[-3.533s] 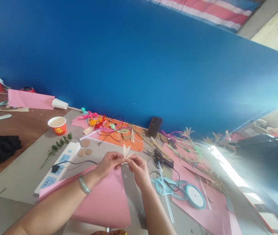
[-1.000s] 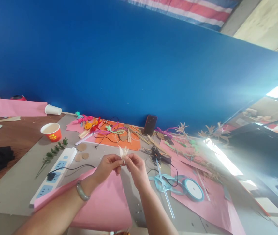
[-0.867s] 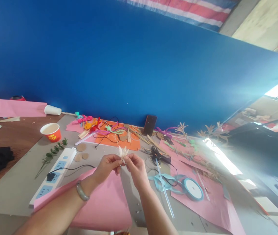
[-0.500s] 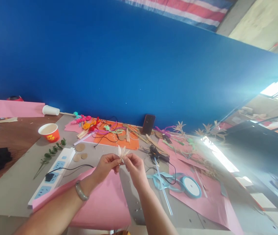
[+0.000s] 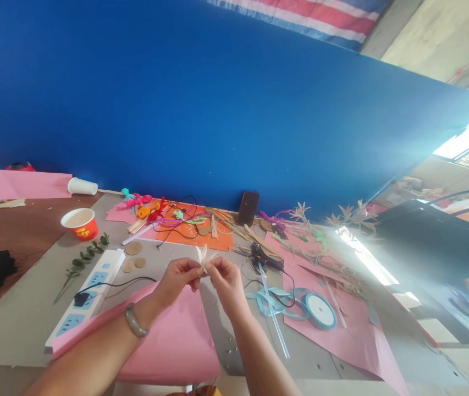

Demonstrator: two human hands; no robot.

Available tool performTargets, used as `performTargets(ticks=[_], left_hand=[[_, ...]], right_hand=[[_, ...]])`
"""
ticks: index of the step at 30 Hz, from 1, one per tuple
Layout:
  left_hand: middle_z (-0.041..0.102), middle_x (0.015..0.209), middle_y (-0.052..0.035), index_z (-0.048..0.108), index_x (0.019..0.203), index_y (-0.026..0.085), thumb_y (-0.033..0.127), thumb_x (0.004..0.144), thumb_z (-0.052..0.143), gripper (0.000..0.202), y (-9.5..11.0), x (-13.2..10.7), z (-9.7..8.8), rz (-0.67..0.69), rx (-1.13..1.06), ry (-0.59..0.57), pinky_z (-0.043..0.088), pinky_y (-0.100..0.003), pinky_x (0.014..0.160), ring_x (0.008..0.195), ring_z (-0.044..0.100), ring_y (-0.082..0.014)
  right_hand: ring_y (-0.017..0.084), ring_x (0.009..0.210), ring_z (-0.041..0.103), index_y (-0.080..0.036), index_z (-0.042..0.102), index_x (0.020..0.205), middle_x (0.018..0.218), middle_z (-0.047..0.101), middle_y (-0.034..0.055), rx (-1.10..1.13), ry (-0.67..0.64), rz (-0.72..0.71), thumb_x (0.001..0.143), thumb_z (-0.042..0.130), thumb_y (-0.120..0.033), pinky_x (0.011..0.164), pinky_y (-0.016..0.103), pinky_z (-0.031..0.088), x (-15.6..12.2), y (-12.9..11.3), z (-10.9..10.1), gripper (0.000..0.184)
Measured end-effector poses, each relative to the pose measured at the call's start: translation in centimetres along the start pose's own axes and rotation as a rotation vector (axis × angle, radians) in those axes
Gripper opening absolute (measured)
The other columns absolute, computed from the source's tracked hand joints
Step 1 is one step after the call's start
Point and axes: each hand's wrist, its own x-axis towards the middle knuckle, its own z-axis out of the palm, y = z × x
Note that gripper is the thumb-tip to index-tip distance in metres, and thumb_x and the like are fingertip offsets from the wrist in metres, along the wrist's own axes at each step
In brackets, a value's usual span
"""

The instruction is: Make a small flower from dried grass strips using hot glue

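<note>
Both hands [image 5: 205,275] pinch a straw flower [image 5: 203,257] above pink paper [image 5: 176,341], glue gun [image 5: 264,257] nearby.

A deep blue backdrop [image 5: 218,110] stands behind the grey table [image 5: 32,308]. Pink paper [image 5: 172,341] lies at its near edge, orange paper [image 5: 201,236] along the far edge. A red cup [image 5: 79,224] with yellow print sits near the left edge beside green leaves [image 5: 81,264]. The ribbon spool [image 5: 319,309] is light blue, the phone [image 5: 248,208] black, the power strip [image 5: 89,297] white with blue sockets, and the straw piece [image 5: 203,257] pale beige.
</note>
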Motion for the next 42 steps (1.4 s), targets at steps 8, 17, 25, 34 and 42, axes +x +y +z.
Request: performTargets(ticks=[8,17,25,34,42], left_hand=[[0.064,0.058,-0.0018,0.064,0.070,0.012,0.032,0.072,0.073,0.022,-0.8,0.3,-0.7,-0.023,-0.018,-0.007,0.038,-0.021,0.049,0.045,0.049,-0.0068],[0.069,0.066,-0.0041,0.062,0.069,0.012,0.029,0.071,0.074,0.021,-0.7,0.2,-0.5,-0.049,-0.077,0.022,0.041,-0.022,0.049,0.045,0.050,-0.0062],[0.070,0.068,-0.0045,0.062,0.072,0.012,0.029,0.070,0.075,0.021,-1.4,0.6,-0.8,-0.047,-0.152,0.038,0.038,-0.020,0.046,0.045,0.050,-0.0060],[0.069,0.069,-0.0048,0.062,0.070,0.012,0.029,0.069,0.075,0.022,-0.8,0.7,-0.9,-0.042,-0.188,0.032,0.037,-0.020,0.046,0.044,0.049,-0.0053],[0.070,0.070,-0.0051,0.062,0.070,0.012,0.027,0.072,0.073,0.019,-0.6,0.5,-0.9,-0.055,-0.149,0.013,0.039,-0.021,0.047,0.043,0.050,-0.0055]], right_hand=[[0.014,0.060,0.054,-0.018,0.064,0.078,0.073,0.066,0.0032,-0.439,-0.003,-0.164,0.082,0.056,-0.032,0.057,0.025,0.040,-1.7,-0.8,-1.9,0.016],[0.021,0.075,0.062,-0.020,0.066,0.097,0.091,0.068,0.0078,-1.499,0.187,0.069,0.086,0.049,-0.026,0.058,0.028,0.035,2.2,1.2,-16.6,0.021],[0.026,0.108,0.052,-0.018,0.060,0.116,0.114,0.063,0.0112,-1.568,-0.010,-0.104,0.075,0.054,-0.003,0.085,0.035,0.033,4.7,5.3,-19.3,0.045],[0.026,0.097,0.056,-0.015,0.054,0.111,0.104,0.063,0.0128,-1.377,0.103,-0.207,0.074,0.049,-0.009,0.080,0.034,0.040,5.4,5.2,-20.1,0.038],[0.016,0.055,0.054,-0.017,0.056,0.088,0.059,0.058,0.0000,-0.518,0.146,-0.093,0.085,0.050,-0.043,0.058,0.029,0.043,0.7,1.0,-15.1,0.027]])
